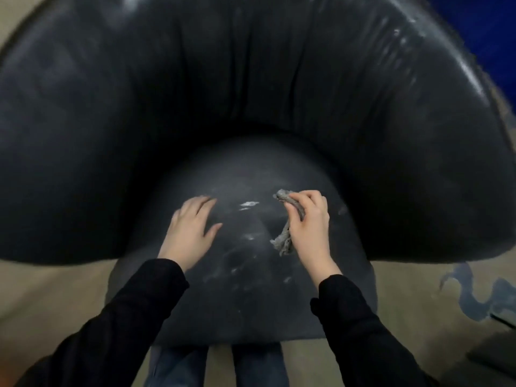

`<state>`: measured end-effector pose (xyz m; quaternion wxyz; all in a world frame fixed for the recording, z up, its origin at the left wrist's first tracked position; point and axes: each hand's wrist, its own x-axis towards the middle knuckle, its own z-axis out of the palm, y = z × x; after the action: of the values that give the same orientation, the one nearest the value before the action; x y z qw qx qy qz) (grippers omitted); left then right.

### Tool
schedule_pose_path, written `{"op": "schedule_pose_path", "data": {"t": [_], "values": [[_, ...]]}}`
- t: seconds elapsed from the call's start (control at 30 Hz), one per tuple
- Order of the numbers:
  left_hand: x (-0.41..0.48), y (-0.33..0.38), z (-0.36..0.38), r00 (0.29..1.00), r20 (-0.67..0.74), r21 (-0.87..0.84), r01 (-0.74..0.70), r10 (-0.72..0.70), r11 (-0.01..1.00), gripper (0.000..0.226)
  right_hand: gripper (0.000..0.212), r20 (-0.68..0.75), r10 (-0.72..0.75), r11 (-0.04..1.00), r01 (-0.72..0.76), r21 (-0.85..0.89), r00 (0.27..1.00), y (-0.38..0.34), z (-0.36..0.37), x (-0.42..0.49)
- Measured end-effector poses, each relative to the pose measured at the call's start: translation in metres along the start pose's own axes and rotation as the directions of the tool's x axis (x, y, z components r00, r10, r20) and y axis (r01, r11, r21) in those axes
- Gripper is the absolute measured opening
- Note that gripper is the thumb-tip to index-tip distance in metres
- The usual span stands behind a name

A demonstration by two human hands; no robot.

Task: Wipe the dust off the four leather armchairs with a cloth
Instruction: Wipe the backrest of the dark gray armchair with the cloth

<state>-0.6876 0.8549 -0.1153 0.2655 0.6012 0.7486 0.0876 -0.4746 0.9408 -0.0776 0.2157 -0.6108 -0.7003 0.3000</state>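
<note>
Black leather fills the view: a rounded armchair (pixel 251 93), its curved back glossy and creased, its domed seat cushion (pixel 245 289) streaked with pale dust. The right hand (pixel 308 227) curls around a crumpled grey cloth (pixel 284 238), bunched and hanging limp just above the seat's right side. The left hand (pixel 190 230) rests flat on the cushion, fingers spread and holding nothing. Soft and light, the rag looks best gripped wadded in the palm; the smooth leather should let it glide.
</note>
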Motion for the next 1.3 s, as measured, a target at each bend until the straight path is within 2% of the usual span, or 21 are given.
{"op": "schedule_pose_path", "data": {"t": [0.1,0.23,0.43,0.7,0.87,1.03,1.1,1.17,1.23,1.3], "values": [[-0.035,-0.015,0.018,0.981,-0.035,-0.038,0.189,-0.190,0.981,0.054,0.015,0.155,-0.131,0.990,0.136,-0.022,0.979,0.002,0.012,-0.003],[-0.079,-0.023,0.045,0.917,-0.074,-0.098,0.384,-0.391,0.918,0.055,0.014,0.291,-0.276,0.953,0.301,-0.044,0.916,0.003,0.030,-0.008],[-0.130,-0.039,0.077,0.828,-0.052,-0.116,0.551,-0.559,0.826,0.062,0.015,0.423,-0.400,0.896,0.444,-0.007,0.813,-0.006,0.071,-0.037],[-0.187,-0.081,0.101,0.743,-0.064,-0.156,0.651,-0.666,0.743,0.072,0.016,0.566,-0.461,0.827,0.563,-0.006,0.683,-0.022,0.131,-0.087],[-0.204,-0.109,0.118,0.697,-0.088,-0.207,0.686,-0.712,0.698,0.082,0.015,0.576,-0.579,0.721,0.692,0.031,0.577,-0.038,0.179,-0.107],[-0.214,-0.127,0.142,0.635,-0.089,-0.307,0.716,-0.768,0.627,0.103,0.017,0.602,-0.702,0.555,0.822,0.126,0.382,-0.064,0.238,-0.136],[-0.216,-0.133,0.153,0.619,-0.091,-0.333,0.719,-0.780,0.610,0.108,0.020,0.650,-0.704,0.487,0.860,0.151,0.285,-0.067,0.263,-0.150],[-0.216,-0.137,0.164,0.613,-0.118,-0.338,0.715,-0.781,0.612,0.110,0.033,0.707,-0.674,0.428,0.893,0.138,0.214,-0.059,0.281,-0.155],[-0.217,-0.139,0.171,0.612,-0.149,-0.342,0.706,-0.777,0.621,0.110,0.042,0.737,-0.642,0.424,0.899,0.114,0.210,-0.047,0.284,-0.149],[-0.218,-0.139,0.175,0.608,-0.161,-0.350,0.701,-0.777,0.621,0.110,0.028,0.684,-0.668,0.465,0.882,0.078,0.292,-0.035,0.278,-0.136]]}}
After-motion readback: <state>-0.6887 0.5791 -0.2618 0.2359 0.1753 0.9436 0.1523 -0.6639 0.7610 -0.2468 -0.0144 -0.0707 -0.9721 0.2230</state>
